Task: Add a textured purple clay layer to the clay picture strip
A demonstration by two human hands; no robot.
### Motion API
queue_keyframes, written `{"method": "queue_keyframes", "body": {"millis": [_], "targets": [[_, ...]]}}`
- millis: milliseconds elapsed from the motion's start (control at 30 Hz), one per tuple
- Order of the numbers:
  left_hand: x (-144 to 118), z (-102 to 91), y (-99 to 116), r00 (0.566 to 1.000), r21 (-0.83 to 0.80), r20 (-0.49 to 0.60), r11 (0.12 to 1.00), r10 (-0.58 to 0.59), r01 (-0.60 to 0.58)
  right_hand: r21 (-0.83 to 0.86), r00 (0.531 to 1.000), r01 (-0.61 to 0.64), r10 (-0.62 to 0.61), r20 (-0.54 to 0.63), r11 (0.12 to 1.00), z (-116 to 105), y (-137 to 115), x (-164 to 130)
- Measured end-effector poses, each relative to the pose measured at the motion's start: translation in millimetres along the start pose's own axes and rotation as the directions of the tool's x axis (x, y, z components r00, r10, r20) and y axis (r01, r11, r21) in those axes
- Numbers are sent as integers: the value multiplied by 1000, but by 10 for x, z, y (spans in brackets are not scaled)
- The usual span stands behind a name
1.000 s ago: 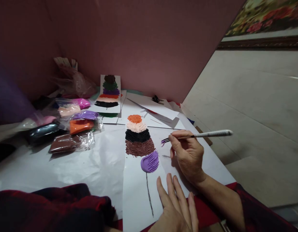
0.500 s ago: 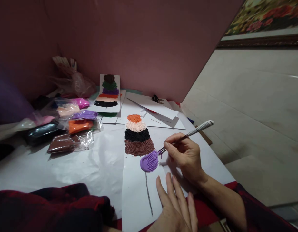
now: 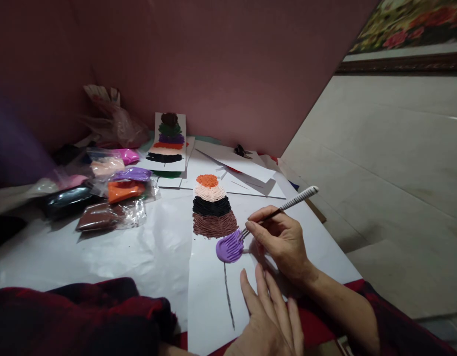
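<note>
A fork [image 3: 297, 199] with a patterned light handle is pinched in my right hand [image 3: 282, 237]. Its tines touch the right edge of a purple clay patch [image 3: 229, 246], which carries grooves. The patch lies on a long white sheet of paper [image 3: 206, 296], over the top of a drawn dark line [image 3: 227, 296]. Above it on the same sheet run textured bands of brown [image 3: 215, 225], black [image 3: 212, 206], pale peach [image 3: 210, 192] and orange clay [image 3: 207, 181]. My left hand [image 3: 265, 311] rests with fingers spread on the sheet's lower right, holding nothing.
Bags of coloured clay [image 3: 126, 190] lie on the left of the white-covered table [image 3: 165, 222]. Behind stands a card with similar coloured bands [image 3: 170, 141], near loose white papers [image 3: 247, 168] and a black clip [image 3: 241, 151]. A pink wall [image 3: 213, 64] closes the back.
My right hand and the fork have shifted slightly left, bringing the tines from beside the purple clay onto its right edge. My left hand stays flat on the paper.
</note>
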State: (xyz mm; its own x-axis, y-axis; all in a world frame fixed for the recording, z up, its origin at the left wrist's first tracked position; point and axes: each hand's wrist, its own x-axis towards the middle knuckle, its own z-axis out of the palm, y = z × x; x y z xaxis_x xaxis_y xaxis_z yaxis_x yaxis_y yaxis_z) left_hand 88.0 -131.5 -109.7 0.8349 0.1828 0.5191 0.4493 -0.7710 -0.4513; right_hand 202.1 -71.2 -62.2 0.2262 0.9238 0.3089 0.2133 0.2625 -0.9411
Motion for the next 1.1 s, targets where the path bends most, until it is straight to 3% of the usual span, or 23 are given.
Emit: {"method": "queue_keyframes", "body": {"millis": [133, 167, 233, 267, 367, 433, 467, 567, 633, 700, 767, 933, 1000, 1100], "targets": [[103, -134, -126, 987, 17, -158, 1000, -3, 6, 57, 998, -15, 18, -57, 998, -2, -9, 9], [145, -197, -207, 983, -5, -180, 1000, 26, -28, 75, 999, -27, 30, -42, 997, -6, -11, 11], [249, -339, -443, 972, -149, -231, 989, -50, 16, 101, 999, -35, 34, 5, 994, -19, -9, 13], [309, -407, -593, 968, -266, -230, 963, -98, 34, 109, 1000, -24, 23, 14, 994, -27, -6, 12], [482, -544, -1083, 971, -424, -7, 880, -238, 213, 68, 998, 70, -70, -3, 995, -58, -15, 1], [559, -565, -1333, 885, -490, 79, 756, -458, 435, -27, 985, 163, -161, 59, 986, -80, -54, -10], [581, -562, -1410, 864, -563, 135, 680, -484, 469, -79, 971, 220, -211, 115, 972, -90, -86, -14], [586, -549, -1462, 898, -793, 177, 483, -402, 372, -190, 912, 382, -336, 237, 904, -110, -226, -6], [564, -563, -1426, 879, -901, 192, 276, -436, 334, -191, 896, 409, -354, 268, 892, -115, -326, 23], [534, -590, -1409, 814, -944, 253, 48, -523, 325, -155, 898, 360, -296, 325, 920, -118, -393, 66], [487, -607, -1429, 744, -946, 300, -82, -597, 315, -131, 908, 307, -250, 336, 943, -121, -399, 103], [260, -538, -1484, 602, -941, 305, -134, -738, 312, -49, 989, 124, -119, 85, 991, -136, -179, 34], [156, -502, -1460, 520, -932, 316, -156, -794, 329, -56, 988, 96, -88, 128, 994, -146, -88, -35], [36, -482, -1409, 421, -881, 410, -233, -809, 411, -122, 967, 189, -163, 198, 974, -155, -23, -93]]}}
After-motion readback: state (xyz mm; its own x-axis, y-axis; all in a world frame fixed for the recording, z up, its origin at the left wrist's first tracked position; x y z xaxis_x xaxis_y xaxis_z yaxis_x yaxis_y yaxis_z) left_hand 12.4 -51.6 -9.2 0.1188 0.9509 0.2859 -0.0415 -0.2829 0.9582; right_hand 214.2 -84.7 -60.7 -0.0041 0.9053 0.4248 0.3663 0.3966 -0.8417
